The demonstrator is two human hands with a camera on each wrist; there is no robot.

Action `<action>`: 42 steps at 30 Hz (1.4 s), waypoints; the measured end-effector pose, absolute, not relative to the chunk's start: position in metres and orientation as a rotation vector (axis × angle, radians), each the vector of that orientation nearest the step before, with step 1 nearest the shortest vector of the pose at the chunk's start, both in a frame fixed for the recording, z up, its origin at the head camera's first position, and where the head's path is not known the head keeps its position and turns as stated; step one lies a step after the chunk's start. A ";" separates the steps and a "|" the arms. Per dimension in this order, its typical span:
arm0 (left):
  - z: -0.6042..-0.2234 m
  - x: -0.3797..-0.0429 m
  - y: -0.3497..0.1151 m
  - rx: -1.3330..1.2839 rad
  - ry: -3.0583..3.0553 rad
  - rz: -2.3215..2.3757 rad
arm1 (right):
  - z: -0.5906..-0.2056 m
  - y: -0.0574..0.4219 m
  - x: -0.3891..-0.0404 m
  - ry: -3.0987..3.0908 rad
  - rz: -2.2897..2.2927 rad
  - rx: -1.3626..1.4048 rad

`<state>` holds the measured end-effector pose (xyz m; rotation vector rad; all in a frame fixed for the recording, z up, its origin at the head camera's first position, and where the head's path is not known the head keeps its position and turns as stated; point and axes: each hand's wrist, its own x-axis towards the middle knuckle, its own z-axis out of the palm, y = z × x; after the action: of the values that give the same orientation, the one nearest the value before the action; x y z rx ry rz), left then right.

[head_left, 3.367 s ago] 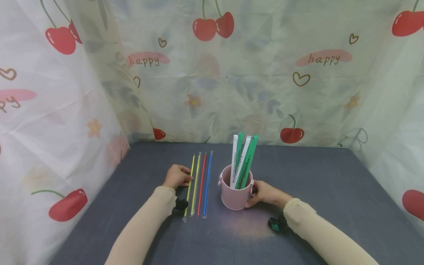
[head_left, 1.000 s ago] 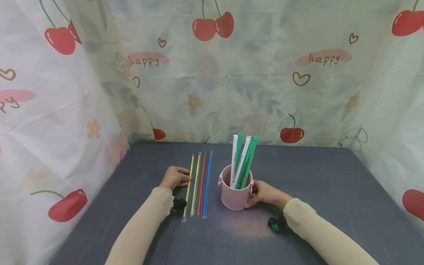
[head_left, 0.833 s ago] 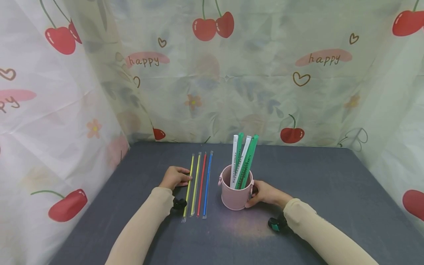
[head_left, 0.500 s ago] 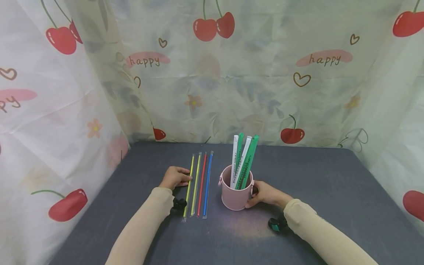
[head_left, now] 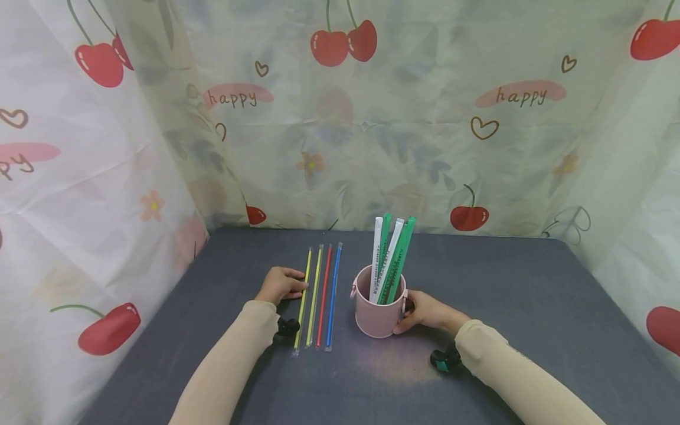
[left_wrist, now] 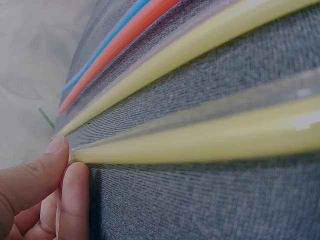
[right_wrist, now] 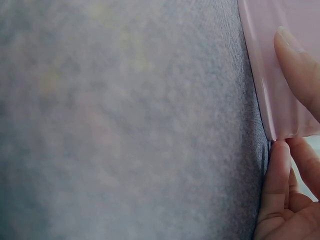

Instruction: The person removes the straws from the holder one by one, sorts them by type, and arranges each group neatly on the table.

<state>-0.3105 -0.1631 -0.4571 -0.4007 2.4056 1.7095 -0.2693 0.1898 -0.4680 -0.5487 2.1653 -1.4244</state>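
Note:
My left hand [head_left: 281, 284] pinches the leftmost yellow straw [head_left: 303, 300] between thumb and fingers. In the left wrist view, the thumb and a finger meet at this yellow straw [left_wrist: 210, 137], which lies along the table in a clear wrapper. To its right lie a second yellow straw [head_left: 314, 295], a red straw [head_left: 323, 295] and a blue straw [head_left: 333, 295], roughly parallel. My right hand [head_left: 427, 310] grips the right side of an upright pink bucket [head_left: 378, 319]; in the right wrist view, the thumb lies on the bucket's wall [right_wrist: 262, 60]. White and green printed, wrapped sticks [head_left: 393, 254] stand in it.
The dark grey table [head_left: 504, 283] carries everything. A cherry-printed cloth [head_left: 372, 147] hangs behind it and along both sides. A dark wrist camera [head_left: 445, 359] sits under the right cuff, and another [head_left: 288, 327] near the left one overlaps the yellow straw's lower part.
Compared with the oldest frame, my left hand and the leftmost yellow straw have shifted slightly left. Over the last second both hands, the straws and the bucket look still.

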 end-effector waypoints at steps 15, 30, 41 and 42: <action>-0.453 -0.311 -0.165 -0.413 2.412 1.734 | -0.466 0.188 -0.270 2.164 -1.416 -0.561; -0.416 -0.309 -0.143 -0.204 2.431 1.801 | -0.466 0.187 -0.269 2.175 -1.407 -0.559; -0.385 -0.298 -0.113 -0.024 2.420 1.893 | -0.466 0.188 -0.268 2.136 -1.445 -0.570; -0.384 -0.297 -0.110 -0.004 2.419 1.899 | -0.466 0.188 -0.268 2.134 -1.447 -0.571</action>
<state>-0.2971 -0.1099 -0.3836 -0.0043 2.4192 1.8988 -0.2679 0.1884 -0.4663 -0.5712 2.1344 -1.4468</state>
